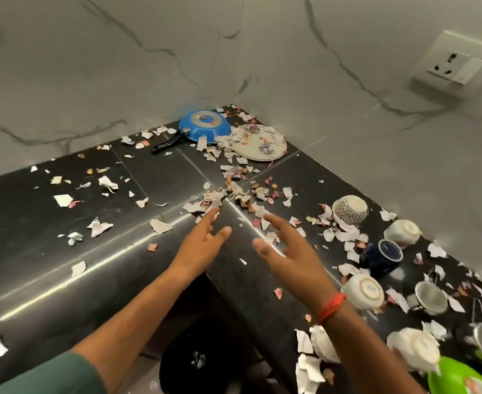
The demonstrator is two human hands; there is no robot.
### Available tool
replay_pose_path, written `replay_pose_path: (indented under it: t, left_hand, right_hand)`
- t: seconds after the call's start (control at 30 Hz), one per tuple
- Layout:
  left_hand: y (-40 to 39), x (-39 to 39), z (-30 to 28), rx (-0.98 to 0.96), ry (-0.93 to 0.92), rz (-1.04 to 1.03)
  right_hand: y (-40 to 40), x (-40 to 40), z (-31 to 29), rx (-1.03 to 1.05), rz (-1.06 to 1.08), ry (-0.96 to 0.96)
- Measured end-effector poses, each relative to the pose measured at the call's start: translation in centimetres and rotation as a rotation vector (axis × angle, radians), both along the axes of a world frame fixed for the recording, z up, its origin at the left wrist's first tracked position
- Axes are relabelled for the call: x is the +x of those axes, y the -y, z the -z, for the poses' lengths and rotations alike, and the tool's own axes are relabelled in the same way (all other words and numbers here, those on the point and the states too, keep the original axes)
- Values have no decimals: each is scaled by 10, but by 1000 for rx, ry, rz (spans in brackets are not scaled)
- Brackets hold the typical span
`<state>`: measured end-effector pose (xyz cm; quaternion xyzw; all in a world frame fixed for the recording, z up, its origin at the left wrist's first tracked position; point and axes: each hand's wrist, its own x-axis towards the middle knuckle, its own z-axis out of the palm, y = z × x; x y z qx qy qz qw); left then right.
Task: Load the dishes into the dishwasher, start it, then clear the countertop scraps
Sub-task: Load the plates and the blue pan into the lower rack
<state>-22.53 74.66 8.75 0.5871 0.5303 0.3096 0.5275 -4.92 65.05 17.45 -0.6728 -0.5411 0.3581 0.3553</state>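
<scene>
So, both hands are held out flat over the glossy black stone worktop (49, 265), fingers spread, nothing gripped. The left hand (203, 243) and right hand (285, 248) are kept a little apart, palms angled toward each other. The thickest heap of torn white and pink paper scraps (228, 194) is found straight ahead of the fingertips, the left hand's being nearest, almost touching. Dishes haven't been loaded yet by the look of it: an upturned blue frying pan (204, 125) and a littered round white plate (258, 143) are seen well beyond the hands, and overturned cups off to the right.
</scene>
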Motion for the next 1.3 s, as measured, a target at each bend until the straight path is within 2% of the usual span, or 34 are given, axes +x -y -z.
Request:
replay_pose_path:
  t: [0.13, 0.27, 0.37, 0.43, 0.6, 0.73, 0.9, 1.03, 1.2, 1.3]
  left_hand:
    - [-30, 8, 32, 118, -215, 48]
    - [-63, 21, 57, 292, -448, 135]
    - [-82, 20, 83, 397, -711, 215]
    - [-82, 18, 96, 473, -816, 207]
    - [-85, 22, 98, 501, -852, 173]
    - [-87, 22, 99, 483, -855, 166]
    - [-90, 22, 99, 454, -876, 177]
    - [-89, 22, 101, 451, -887, 181]
    - [-89, 21, 103, 456, -893, 176]
    - [-89, 21, 101, 454, -894, 180]
  right_hand:
    - [-49, 19, 14, -78, -39, 29]
    - [-106, 30, 35, -190, 16, -177]
    - [-155, 39, 46, -198, 163, -305]
    - [-185, 48, 51, -198, 263, -386]
    - [-255, 62, 60, -237, 417, -611]
    - [-312, 68, 92, -287, 534, -788]
    - [-362, 63, 120, -244, 680, -1073]
    - [-384, 65, 128, -243, 752, -1099]
    - [-407, 70, 119, -308, 694, -1098]
    - [-418, 75, 113, -357, 658, -993]
